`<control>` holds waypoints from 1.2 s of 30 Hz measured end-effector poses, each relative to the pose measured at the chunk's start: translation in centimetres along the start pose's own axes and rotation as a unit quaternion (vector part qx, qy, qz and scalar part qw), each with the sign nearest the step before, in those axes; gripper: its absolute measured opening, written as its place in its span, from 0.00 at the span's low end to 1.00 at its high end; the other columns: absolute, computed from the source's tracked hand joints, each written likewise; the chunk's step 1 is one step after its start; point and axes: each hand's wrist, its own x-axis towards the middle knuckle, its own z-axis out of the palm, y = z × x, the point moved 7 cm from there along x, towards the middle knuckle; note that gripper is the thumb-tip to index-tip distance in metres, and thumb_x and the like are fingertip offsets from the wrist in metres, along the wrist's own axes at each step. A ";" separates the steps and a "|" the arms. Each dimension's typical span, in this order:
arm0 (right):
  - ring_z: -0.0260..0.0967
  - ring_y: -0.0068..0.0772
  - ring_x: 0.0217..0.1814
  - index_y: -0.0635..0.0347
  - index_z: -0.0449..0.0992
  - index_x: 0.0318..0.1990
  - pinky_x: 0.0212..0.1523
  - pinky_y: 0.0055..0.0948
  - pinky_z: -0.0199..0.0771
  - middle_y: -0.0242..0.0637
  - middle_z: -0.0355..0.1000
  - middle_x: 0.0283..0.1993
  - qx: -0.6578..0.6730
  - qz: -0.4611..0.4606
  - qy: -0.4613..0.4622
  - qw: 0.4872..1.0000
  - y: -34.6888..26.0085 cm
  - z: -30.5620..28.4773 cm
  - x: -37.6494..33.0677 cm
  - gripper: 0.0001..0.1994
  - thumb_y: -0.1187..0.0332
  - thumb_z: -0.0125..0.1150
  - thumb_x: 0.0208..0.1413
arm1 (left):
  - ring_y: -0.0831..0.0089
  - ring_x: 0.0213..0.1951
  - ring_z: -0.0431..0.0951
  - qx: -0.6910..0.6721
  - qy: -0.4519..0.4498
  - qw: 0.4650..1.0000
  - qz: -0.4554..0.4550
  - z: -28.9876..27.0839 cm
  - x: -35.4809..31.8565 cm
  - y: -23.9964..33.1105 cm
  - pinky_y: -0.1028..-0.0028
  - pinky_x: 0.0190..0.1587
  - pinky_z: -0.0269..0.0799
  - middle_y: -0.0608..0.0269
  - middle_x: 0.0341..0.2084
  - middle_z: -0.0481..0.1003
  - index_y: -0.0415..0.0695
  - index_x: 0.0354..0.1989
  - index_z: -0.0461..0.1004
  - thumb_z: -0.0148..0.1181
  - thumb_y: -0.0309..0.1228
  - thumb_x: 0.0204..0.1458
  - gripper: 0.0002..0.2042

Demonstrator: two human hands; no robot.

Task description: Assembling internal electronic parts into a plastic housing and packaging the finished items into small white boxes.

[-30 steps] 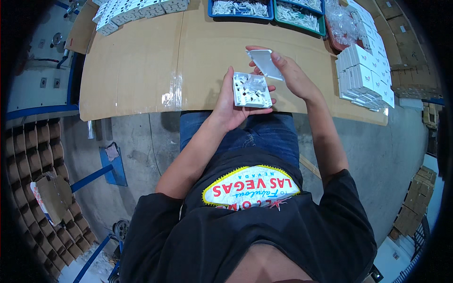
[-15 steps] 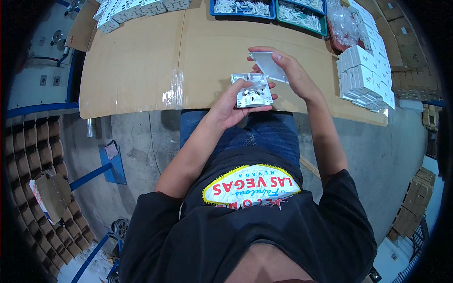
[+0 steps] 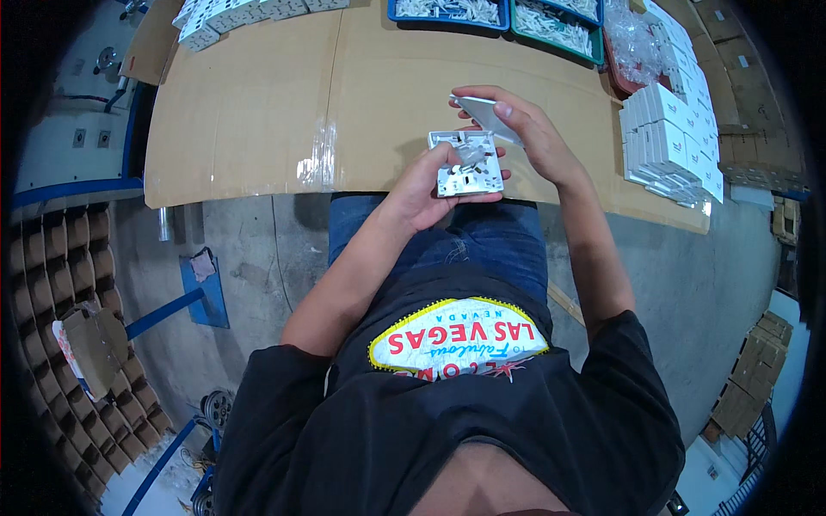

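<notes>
My left hand (image 3: 422, 189) grips a white square plastic housing (image 3: 469, 181), its fingers beneath and its thumb over the inner face. Inside the housing lie small dark and metal-looking parts and what looks like a small clear plastic bag (image 3: 470, 153). Just above and to the right, my right hand (image 3: 535, 138) holds a flat white cover (image 3: 487, 115) by its edges. The cover is tilted, close to the housing's far edge; whether the two touch I cannot tell. Both pieces are held over the table's near edge, above my lap.
Cardboard covers the table (image 3: 249, 112). At the back stand a blue bin (image 3: 452, 27) and a green bin (image 3: 559, 52) of small white parts. Stacked white boxes (image 3: 662, 142) sit at the right, beside clear plastic bags (image 3: 632, 43). More white pieces (image 3: 228, 15) line the back left.
The cover has tilted flatter and come a little lower toward the housing. The housing has shifted slightly to the right in my left hand.
</notes>
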 end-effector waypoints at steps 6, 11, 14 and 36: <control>0.70 0.37 0.66 0.58 0.72 0.67 0.68 0.36 0.66 0.41 0.72 0.65 -0.023 0.000 -0.020 1.000 0.4 0.8 -0.1 0.26 0.51 0.43 0.72 | 0.38 0.61 0.73 -0.032 0.039 0.999 -0.012 -0.1 0.0 0.4 0.43 0.60 0.76 0.39 0.61 0.70 0.37 0.68 0.59 0.42 0.38 0.63 0.27; 0.73 0.33 0.60 0.56 0.74 0.65 0.59 0.31 0.73 0.39 0.75 0.60 -0.010 -0.009 -0.014 1.000 0.6 1.8 -0.1 0.20 0.59 0.49 0.73 | 0.43 0.58 0.77 -0.048 0.050 0.997 -0.014 -0.6 -0.1 0.3 0.41 0.59 0.77 0.42 0.57 0.73 0.39 0.65 0.63 0.42 0.43 0.66 0.25; 0.74 0.34 0.59 0.58 0.75 0.64 0.58 0.31 0.73 0.41 0.76 0.59 -0.125 -0.076 -0.026 0.989 -0.3 2.7 0.0 0.19 0.60 0.51 0.72 | 0.46 0.56 0.78 -0.010 0.098 0.995 0.003 -1.4 -0.2 -0.1 0.40 0.58 0.77 0.43 0.55 0.74 0.39 0.63 0.64 0.40 0.44 0.68 0.24; 0.76 0.34 0.55 0.59 0.74 0.65 0.58 0.32 0.73 0.43 0.78 0.55 -0.099 -0.050 -0.021 0.994 0.5 2.4 0.0 0.21 0.58 0.48 0.74 | 0.46 0.57 0.78 0.019 0.114 0.993 0.010 -1.6 0.0 0.0 0.39 0.56 0.78 0.44 0.54 0.74 0.40 0.62 0.64 0.35 0.44 0.72 0.23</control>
